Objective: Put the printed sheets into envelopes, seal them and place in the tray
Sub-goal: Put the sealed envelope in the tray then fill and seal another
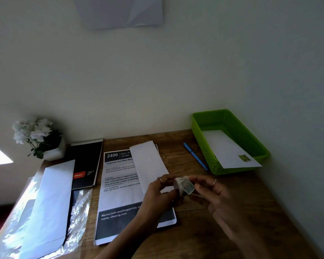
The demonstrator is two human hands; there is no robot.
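Observation:
A stack of printed sheets (120,186) lies in the middle of the wooden desk. A white envelope (148,161) rests across its right side. Above the envelope's near end, my left hand (157,193) and my right hand (211,193) both pinch a small strip of stamps (184,185). The green tray (230,124) stands at the back right with one stamped white envelope (230,152) leaning in it. More envelopes (51,202) lie on a clear plastic wrapper (80,208) at the left.
A blue pen (195,156) lies between the sheets and the tray. A black spiral notepad (86,161) sits behind the wrapper, and a white pot of flowers (37,139) stands at the back left. Walls close the desk at the back and right.

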